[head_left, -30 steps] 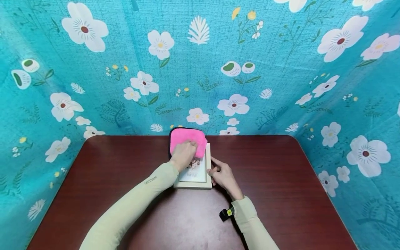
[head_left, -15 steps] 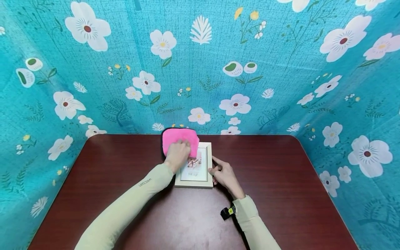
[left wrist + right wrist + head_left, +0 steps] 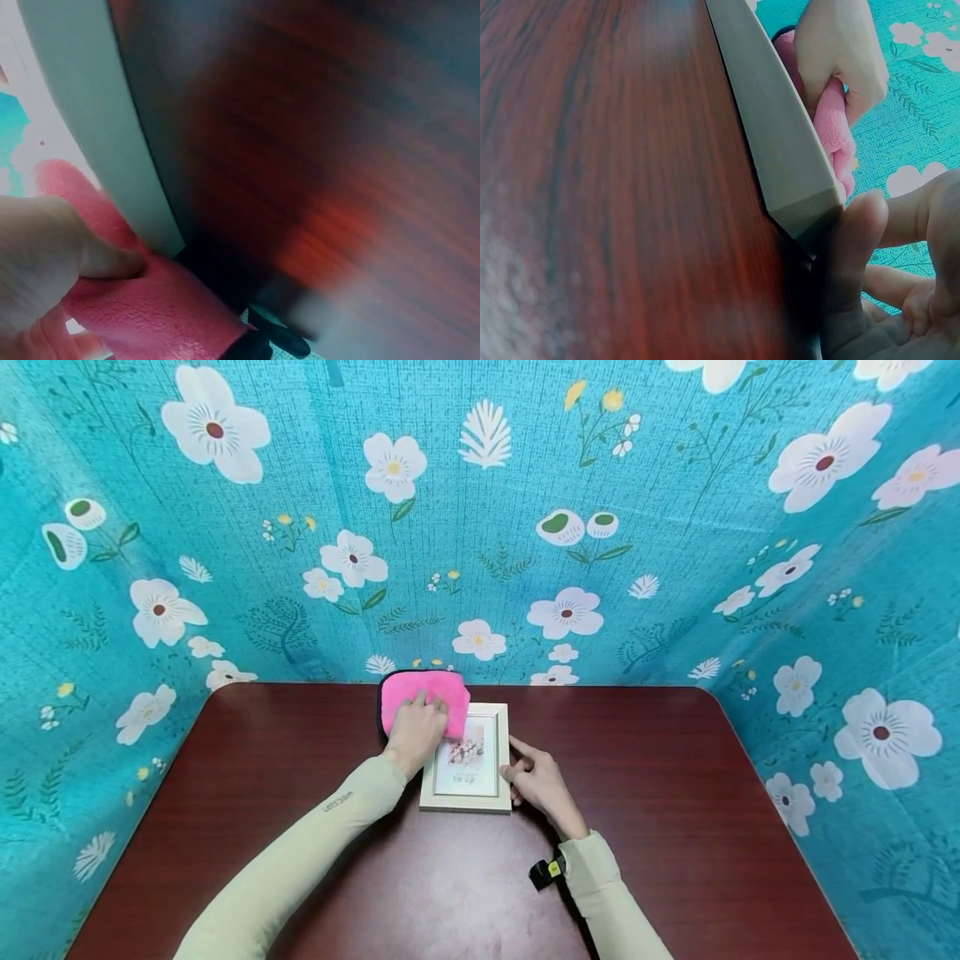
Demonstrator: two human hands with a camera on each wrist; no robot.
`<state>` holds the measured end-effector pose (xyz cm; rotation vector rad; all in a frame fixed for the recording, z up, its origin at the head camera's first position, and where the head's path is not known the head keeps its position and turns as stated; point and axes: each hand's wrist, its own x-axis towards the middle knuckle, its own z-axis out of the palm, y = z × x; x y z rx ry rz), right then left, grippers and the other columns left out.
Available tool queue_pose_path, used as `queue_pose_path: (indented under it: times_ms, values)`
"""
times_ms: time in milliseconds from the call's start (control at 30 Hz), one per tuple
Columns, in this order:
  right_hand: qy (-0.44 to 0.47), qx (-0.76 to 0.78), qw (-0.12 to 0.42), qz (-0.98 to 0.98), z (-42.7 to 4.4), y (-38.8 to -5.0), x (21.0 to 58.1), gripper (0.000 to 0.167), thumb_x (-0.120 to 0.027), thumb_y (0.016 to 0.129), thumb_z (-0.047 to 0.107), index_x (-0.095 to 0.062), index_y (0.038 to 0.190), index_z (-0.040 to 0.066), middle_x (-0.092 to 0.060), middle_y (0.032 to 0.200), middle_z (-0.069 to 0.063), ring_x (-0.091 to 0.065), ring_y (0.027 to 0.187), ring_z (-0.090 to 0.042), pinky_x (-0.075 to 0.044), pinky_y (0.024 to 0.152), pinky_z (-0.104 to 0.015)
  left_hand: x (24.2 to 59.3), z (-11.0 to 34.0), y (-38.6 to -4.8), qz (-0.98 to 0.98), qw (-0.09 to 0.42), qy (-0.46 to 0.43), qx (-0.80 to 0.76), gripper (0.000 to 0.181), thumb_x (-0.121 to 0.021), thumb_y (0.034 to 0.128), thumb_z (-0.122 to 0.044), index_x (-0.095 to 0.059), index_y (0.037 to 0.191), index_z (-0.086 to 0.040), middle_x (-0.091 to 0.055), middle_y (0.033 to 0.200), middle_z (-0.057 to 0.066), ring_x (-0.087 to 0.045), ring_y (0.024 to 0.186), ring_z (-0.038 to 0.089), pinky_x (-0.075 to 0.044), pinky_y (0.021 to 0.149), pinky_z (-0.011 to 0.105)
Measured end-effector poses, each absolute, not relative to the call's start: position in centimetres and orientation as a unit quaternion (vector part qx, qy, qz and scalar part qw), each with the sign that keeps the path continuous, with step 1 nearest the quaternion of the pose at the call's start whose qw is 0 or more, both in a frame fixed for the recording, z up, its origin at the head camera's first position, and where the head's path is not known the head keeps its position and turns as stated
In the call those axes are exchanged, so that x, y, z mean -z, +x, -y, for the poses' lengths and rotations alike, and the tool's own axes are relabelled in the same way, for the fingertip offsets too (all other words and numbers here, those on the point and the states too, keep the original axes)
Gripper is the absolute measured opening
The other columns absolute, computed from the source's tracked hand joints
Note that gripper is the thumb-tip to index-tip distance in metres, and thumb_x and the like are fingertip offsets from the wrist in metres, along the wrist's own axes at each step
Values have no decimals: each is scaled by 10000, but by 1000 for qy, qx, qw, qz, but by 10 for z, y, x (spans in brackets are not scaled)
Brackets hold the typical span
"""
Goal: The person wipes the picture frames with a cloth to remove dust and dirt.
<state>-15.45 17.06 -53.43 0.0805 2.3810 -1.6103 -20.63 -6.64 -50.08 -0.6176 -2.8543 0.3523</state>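
A pink cloth with a dark edge lies over the upper left part of a pale picture frame. My left hand grips this cloth on top; in the left wrist view the thumb digs into the bunched pink fabric. The frame lies flat, its flower print and lettering partly visible. At its right side my right hand holds the edge between thumb and fingers. In the right wrist view the thumb sits against a corner of the frame's side wall. The cloth hides the frame's upper left corner.
Everything lies on a dark red-brown wooden table. A blue flowered curtain rises behind and on both sides of it. A black band with a yellow tag is at the right wrist.
My left hand has slid the cloth leftward across the frame, uncovering more of the print and the upper right corner. My right hand has stayed at the frame's right edge.
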Motion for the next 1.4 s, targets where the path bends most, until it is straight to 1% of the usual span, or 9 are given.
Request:
queue_pose_path:
  times_ms: [133,333,433,600,767,967,1033,1300,1400]
  values:
    - [27,554,131,-821,-170,-155,534,666,-725,974,115,-506,1602,152,-645,721,-67,-593,489,-162,-554,498,-320,501,70,-206,969,98,-206,-92,299,-743,954,-47,-740,1253,-48,-751,1209,86,-646,1005,289,-602,759,405]
    - [26,554,136,-821,-170,-154,534,671,-719,975,113,-499,1608,163,-642,721,-66,-593,484,-163,-538,490,-312,498,70,-210,977,101,-186,-16,266,-764,945,-80,-734,1209,-77,-773,1177,77,-666,981,293,-607,688,430]
    - [25,554,133,-822,-171,-154,534,670,-722,974,108,-501,1605,154,-638,726,-71,-595,484,-169,-539,488,-316,494,66,-213,978,101,-173,52,315,-770,938,-92,-722,1250,-80,-780,1174,95,-693,1033,320,-629,741,475]
    - [26,552,131,-823,-172,-155,535,659,-724,973,115,-515,1596,155,-633,709,-66,-601,485,-169,-550,491,-321,487,51,-220,973,121,-149,127,381,-731,958,-68,-699,1337,-86,-779,1221,109,-708,1132,334,-604,957,498]
    - [23,558,132,-819,-172,-155,535,658,-716,965,111,-521,1592,149,-629,705,-69,-600,484,-172,-552,491,-322,483,33,-228,969,138,-149,143,378,-710,973,-86,-692,1350,-85,-776,1240,116,-713,1126,336,-593,988,475]
    - [24,562,138,-815,-171,-154,535,664,-705,971,118,-507,1603,169,-608,707,-50,-599,491,-162,-553,493,-312,483,14,-229,971,109,-168,133,420,-738,984,-115,-679,1400,-110,-760,1300,99,-679,1254,344,-578,1031,473]
    - [25,566,140,-812,-171,-153,535,668,-712,966,112,-510,1601,166,-608,708,-50,-597,489,-162,-555,493,-316,485,9,-228,970,93,-184,126,434,-737,986,-115,-673,1415,-125,-750,1329,80,-680,1250,322,-577,1034,451]
    - [20,565,134,-814,-171,-154,536,667,-717,969,105,-498,1599,100,-618,687,-42,-595,475,-149,-556,499,-308,492,-1,-223,968,42,-238,69,362,-670,1022,-78,-744,1360,-182,-738,1374,-24,-674,1163,259,-632,873,409]
    - [23,566,131,-813,-172,-155,536,667,-721,962,99,-503,1593,87,-604,672,-26,-589,468,-142,-547,495,-300,493,-1,-221,967,41,-249,40,385,-730,997,-90,-737,1368,-194,-734,1379,-28,-680,1124,259,-637,832,406]
